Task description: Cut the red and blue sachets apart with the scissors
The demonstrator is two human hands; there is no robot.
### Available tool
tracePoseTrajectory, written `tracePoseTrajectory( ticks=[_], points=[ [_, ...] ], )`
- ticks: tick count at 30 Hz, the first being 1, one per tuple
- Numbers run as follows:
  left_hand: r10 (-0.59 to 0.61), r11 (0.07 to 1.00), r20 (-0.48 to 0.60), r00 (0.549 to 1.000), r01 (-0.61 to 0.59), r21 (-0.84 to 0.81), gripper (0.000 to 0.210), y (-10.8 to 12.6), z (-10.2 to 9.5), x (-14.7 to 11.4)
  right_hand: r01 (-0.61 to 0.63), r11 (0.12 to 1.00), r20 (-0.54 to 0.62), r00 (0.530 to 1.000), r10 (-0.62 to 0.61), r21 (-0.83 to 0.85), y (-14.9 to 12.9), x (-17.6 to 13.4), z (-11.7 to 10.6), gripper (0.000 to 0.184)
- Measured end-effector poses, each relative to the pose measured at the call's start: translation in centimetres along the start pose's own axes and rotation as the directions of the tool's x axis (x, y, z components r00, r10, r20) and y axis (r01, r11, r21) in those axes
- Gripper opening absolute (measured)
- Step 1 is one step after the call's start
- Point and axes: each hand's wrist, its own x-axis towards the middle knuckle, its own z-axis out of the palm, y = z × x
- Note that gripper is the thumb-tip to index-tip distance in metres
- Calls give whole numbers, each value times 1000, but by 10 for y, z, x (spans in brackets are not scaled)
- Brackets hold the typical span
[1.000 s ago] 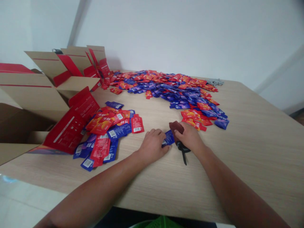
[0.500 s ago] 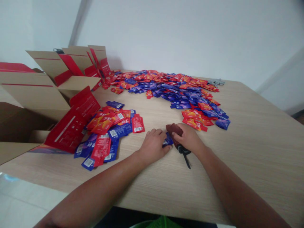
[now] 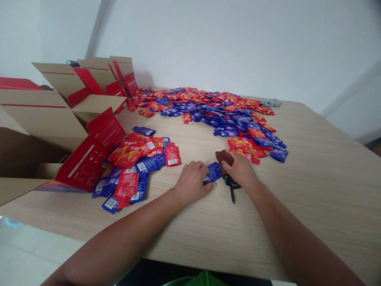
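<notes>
A blue sachet [image 3: 213,172] lies on the table between my two hands, its printed back face up. My left hand [image 3: 193,180] rests over its left end, fingers curled and thumb along the near edge, pinning it to the tabletop. In my right hand [image 3: 241,169] is a dark red-brown handheld tool [image 3: 225,159] with a black end and a short black strap; its exact kind is unclear. The tool is tilted at the sachet's right end, and I cannot tell whether they touch. Left of my left hand is a loose pile of red and blue sachets [image 3: 131,153].
A long heap of red and blue sachets [image 3: 208,107] curves across the back of the table [image 3: 321,174]. Open cardboard boxes [image 3: 89,167] with red flaps line the left side. A grey cloth [image 3: 270,103] lies at the back right, near the wall.
My right hand has moved slightly right with the tool, uncovering more of the blue sachet. My left hand has stayed put.
</notes>
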Motion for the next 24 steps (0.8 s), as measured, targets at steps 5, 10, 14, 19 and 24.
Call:
tracePoseTrajectory(
  ticks=[5,10,14,19,24],
  points=[
    [-5,1000,13,1000,4,10,34,1,-1,0,97,992,15,995,-98,80,-8,-4,-1,14],
    [-3,1000,0,1000,3,2,35,1,1,0,223,950,108,962,-251,220,-21,-12,-3,28],
    [9,1000,-3,1000,-9,-3,34,0,1,0,205,955,117,965,-233,213,-21,-12,-1,24],
    [1,1000,11,1000,-1,-8,34,1,-1,-1,56,996,69,996,-61,65,-9,-4,1,11],
    [3,1000,4,1000,-3,-14,38,1,-3,-1,-39,998,-46,998,37,-53,1,-1,-2,15]
  ],
)
